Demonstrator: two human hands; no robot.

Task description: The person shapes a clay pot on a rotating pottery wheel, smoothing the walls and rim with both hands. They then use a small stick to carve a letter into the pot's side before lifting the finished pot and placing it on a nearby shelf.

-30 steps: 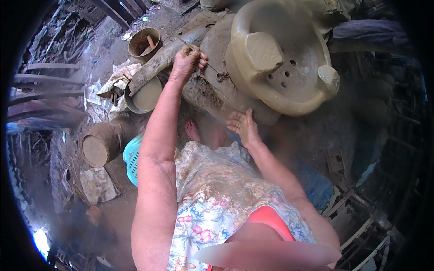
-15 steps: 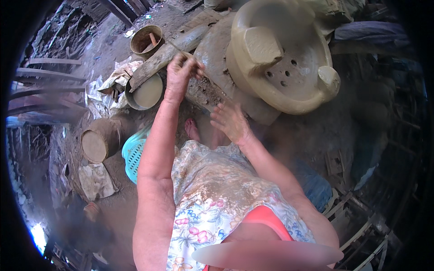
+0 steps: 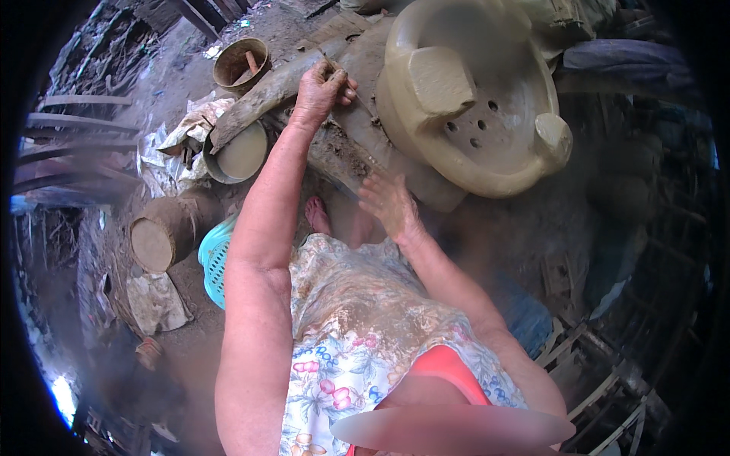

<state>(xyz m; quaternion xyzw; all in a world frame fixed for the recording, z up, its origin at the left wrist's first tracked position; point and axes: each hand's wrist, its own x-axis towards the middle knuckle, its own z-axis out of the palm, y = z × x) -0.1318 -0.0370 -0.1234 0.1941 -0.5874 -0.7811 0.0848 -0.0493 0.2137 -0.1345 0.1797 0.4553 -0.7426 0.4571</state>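
My left hand (image 3: pixel 325 90) is closed, thumb and fingers pinched together. A thin stick-like strip (image 3: pixel 325 55) shows just above the fingers; much of it is hidden by the hand. Below and to the right, my right hand (image 3: pixel 389 205) has its fingers stretched apart and holds nothing. To the right of both hands stands a large wet clay stove (image 3: pixel 487 179) with a thick rim, raised lugs and several holes in its floor. Neither hand touches it. A muddy board (image 3: pixel 342 152) with lumps of clay lies between my hands and my feet.
A long clay-smeared plank (image 3: pixel 258 106) rests across a pail of cloudy liquid (image 3: pixel 242 158). Beyond it sits a round bowl (image 3: pixel 237 82) with a brown piece inside. At left are a clay-coloured drum (image 3: pixel 152 243), a teal plastic seat (image 3: pixel 215 262) and crumpled sacking (image 3: pixel 190 129).
My left hand has moved up and to the right, closer to the clay stove, and stays closed. The right hand, still open, has barely shifted. The view has moved slightly.
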